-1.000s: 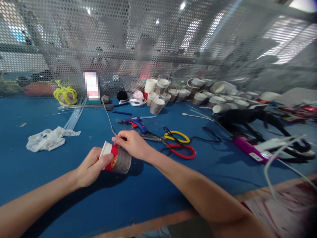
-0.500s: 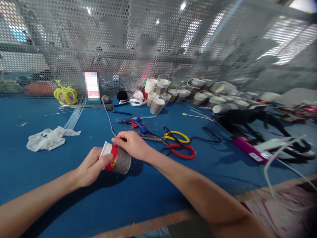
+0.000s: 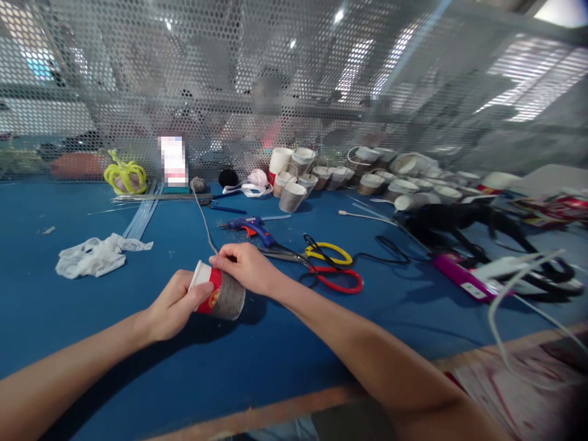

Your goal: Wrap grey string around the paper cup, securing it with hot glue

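A red and white paper cup (image 3: 229,298) lies on its side in my left hand (image 3: 177,304), whose thumb presses on its red band. Grey yarn is wound round the lower half of the cup. My right hand (image 3: 245,267) is closed at the cup's upper side, pinching the grey yarn (image 3: 205,226) against it. That strand runs back over the table to a small grey yarn ball (image 3: 198,184). Just beyond my right hand are a blue glue gun (image 3: 252,228) and large scissors (image 3: 333,267) with one yellow and one red handle loop.
Several yarn-wrapped cups (image 3: 293,196) stand at the back, against a perforated metal screen (image 3: 220,79). White lace (image 3: 92,257) and clear glue sticks (image 3: 142,214) lie at left. A purple box (image 3: 463,278), black straps and cables occupy the right. A lit phone (image 3: 173,160) stands at the back.
The view has shifted slightly, so things at left appear a little further right. Both hands keep their grip on the cup and yarn, with hardly any other movement.
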### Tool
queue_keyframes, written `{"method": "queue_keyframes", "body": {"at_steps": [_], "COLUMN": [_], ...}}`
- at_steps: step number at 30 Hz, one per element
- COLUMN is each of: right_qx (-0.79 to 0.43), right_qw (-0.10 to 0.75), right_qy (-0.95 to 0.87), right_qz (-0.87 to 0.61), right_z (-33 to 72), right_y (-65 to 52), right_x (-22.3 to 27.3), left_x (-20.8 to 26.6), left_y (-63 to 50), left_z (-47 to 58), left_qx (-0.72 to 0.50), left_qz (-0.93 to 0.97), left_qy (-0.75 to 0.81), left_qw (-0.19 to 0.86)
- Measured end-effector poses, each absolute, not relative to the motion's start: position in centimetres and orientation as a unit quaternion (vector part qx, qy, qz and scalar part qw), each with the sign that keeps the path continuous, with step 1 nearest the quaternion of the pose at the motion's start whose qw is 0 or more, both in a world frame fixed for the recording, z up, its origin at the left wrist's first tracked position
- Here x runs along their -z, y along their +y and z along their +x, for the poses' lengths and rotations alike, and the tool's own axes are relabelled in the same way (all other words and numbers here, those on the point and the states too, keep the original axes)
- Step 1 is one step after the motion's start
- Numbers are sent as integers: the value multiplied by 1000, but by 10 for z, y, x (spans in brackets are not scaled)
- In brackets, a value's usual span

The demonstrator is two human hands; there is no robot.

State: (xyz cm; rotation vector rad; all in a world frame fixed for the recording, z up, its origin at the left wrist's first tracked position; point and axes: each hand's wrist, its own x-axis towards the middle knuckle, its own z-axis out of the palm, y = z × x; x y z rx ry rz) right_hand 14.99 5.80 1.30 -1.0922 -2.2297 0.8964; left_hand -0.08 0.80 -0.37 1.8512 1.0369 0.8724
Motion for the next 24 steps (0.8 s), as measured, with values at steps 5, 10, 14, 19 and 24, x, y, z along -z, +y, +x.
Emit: {"method": "queue_keyframes", "body": {"at_steps": [5, 10, 14, 19, 24], "right_qx": [-343, -400, -524, -545, -514], "right_qw": [259, 259, 235, 207, 244], "right_qy": [-810, -780, -724, -739, -751], "right_qz": [-399, -406, -383, -338, -336], "right_z": [149, 148, 155, 166, 170], "right_y": [61, 63, 56, 47, 45], "right_x": [-13, -17, -22, -23, -17], "left_x": [2, 2, 0, -7, -16], "left_y": [10, 13, 15, 20, 23], "left_z": [-2, -7, -9, -6, -1], "left_qx": [-354, -357, -379, -384, -351], "left_qz": [771, 781, 761, 743, 664], "left_qy": [391, 390, 399, 403, 421], "left_qw": [358, 333, 344, 373, 509]}}
